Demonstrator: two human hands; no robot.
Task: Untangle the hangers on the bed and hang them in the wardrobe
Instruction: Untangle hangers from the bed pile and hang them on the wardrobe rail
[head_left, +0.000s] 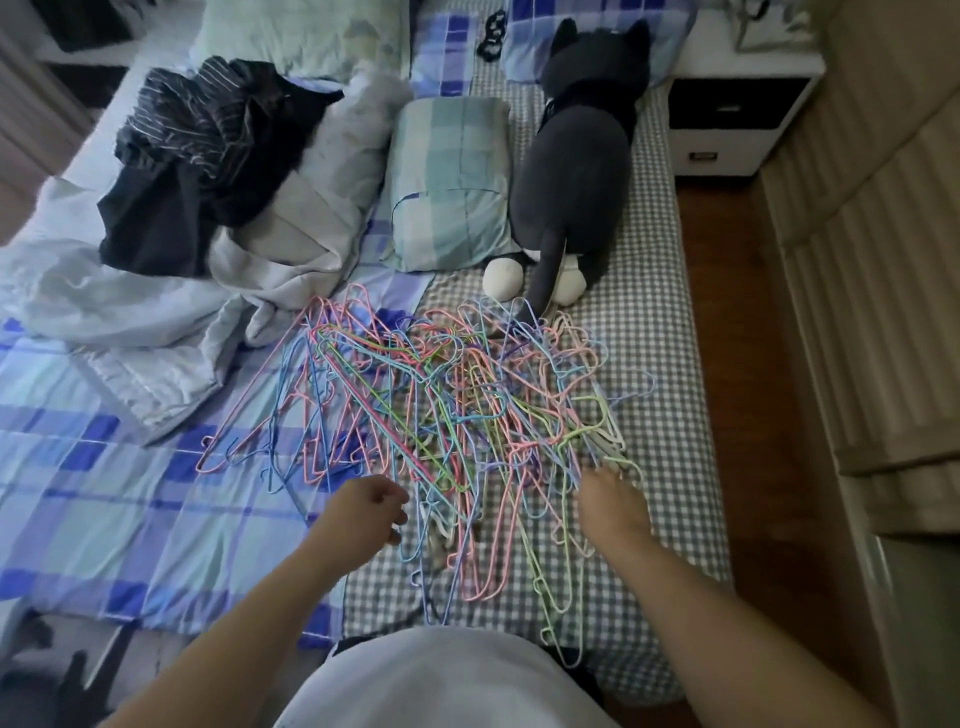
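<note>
left hand (363, 512): curled, grip contents unclear
right hand (608, 493): fingers in tangled pastel wire hangers (441, 415), hold unclear
risk: pulling 1 drags pile off checked bed (649, 322)

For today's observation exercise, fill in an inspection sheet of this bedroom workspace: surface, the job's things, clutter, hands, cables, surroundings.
Surface: bed with a grey checked sheet; blue plaid quilt on its left part.
Job's things: tangled pile of coloured wire hangers lying on the bed, none separated yet.
Clutter: dark striped clothing, crumpled white bedding, small plaid pillow, grey plush cat.
Hands: left hand curled at the pile's near edge, grip unclear; right hand reaching into the hangers, fingers hidden among them.
Cables: nothing seen.
Surroundings: white nightstand, wooden floor on the right; no wardrobe clearly seen.
</note>
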